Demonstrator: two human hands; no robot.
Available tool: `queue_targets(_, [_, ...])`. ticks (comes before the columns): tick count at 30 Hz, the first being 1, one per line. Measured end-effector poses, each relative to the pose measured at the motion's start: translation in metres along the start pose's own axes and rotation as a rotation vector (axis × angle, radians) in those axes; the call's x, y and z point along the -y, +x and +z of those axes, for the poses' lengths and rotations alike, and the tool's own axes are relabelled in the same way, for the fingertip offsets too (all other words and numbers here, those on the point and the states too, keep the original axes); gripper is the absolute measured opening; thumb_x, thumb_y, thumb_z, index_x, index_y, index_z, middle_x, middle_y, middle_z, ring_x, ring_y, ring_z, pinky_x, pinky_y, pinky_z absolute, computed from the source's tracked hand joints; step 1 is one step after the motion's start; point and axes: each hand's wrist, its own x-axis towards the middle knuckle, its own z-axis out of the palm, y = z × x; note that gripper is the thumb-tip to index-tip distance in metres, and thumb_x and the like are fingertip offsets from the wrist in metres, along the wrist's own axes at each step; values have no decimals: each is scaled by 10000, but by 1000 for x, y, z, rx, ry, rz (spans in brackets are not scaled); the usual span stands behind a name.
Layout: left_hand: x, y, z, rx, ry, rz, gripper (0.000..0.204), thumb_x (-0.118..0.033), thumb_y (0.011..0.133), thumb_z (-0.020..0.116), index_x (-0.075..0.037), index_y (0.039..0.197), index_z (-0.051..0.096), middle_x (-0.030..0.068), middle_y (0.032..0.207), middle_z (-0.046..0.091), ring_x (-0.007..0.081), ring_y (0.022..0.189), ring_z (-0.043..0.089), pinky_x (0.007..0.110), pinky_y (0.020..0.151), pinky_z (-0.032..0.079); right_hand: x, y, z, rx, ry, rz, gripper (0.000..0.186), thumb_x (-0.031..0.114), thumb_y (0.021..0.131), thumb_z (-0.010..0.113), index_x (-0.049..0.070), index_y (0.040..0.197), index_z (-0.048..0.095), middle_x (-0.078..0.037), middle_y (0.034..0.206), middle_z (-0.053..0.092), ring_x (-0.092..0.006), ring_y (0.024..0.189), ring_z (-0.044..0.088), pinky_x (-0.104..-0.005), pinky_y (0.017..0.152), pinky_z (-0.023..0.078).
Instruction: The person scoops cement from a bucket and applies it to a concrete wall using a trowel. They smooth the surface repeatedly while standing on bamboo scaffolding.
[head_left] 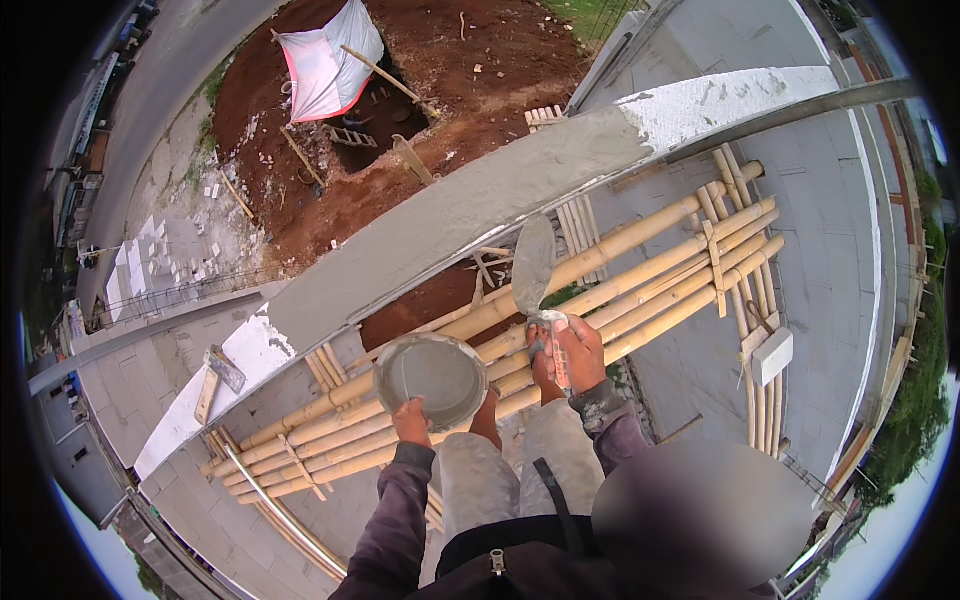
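Note:
My left hand [411, 420] grips the near rim of a round grey bowl [434, 378] with wet grey mortar in it. In my right hand [580, 352] is a trowel [534, 265], held by its mortar-smeared handle, its blade coated grey and pointing away from me. The blade's tip is close to the near edge of a wall top [470, 205], and I cannot tell whether they touch. Smooth grey mortar covers the middle of that wall top, while both its ends show white.
Under me is a scaffold of bamboo poles [640, 290]. A wood-handled tool [218, 380] lies on the wall's left end. A pale block [772, 357] rests by upright poles at right. Beyond the wall are red soil [470, 110] and a pit beneath a white sheet [335, 60].

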Motion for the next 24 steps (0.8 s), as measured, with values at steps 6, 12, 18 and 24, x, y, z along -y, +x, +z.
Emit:
queue_targets(6, [9,5,-28,-40,-52,-11,138,-186,809,588,-77,726,609,-22,577,409,99,519,424,270,455,361,-56,-13,21,-113,-575,-365,312,206,899,532,-39,1091,555,-155,821,627,-250,713,620,-342,669,491])
queue_targets(12, [11,9,-40,-73,-113,-60,177,-195,811,584,-94,667,559,-23,571,415,103,486,411,283,449,366,-47,-4,38,-224,-745,-548,229,195,879,564,-5,990,565,-150,735,598,-244,634,589,-349,592,460])
queue_targets(18, [12,6,-50,-47,-130,-90,183,-226,813,579,-96,686,563,-16,592,432,110,514,439,291,455,382,-48,12,49,-234,-716,-609,201,201,885,565,1,908,555,-120,645,569,-221,563,553,-336,533,434])
queue_targets(24, [32,10,-56,-38,25,44,180,-173,844,551,-53,715,589,3,614,449,116,515,448,295,447,382,-30,43,63,-240,-631,-507,262,258,911,537,-1,946,524,-169,703,585,-345,610,578,-398,566,442])
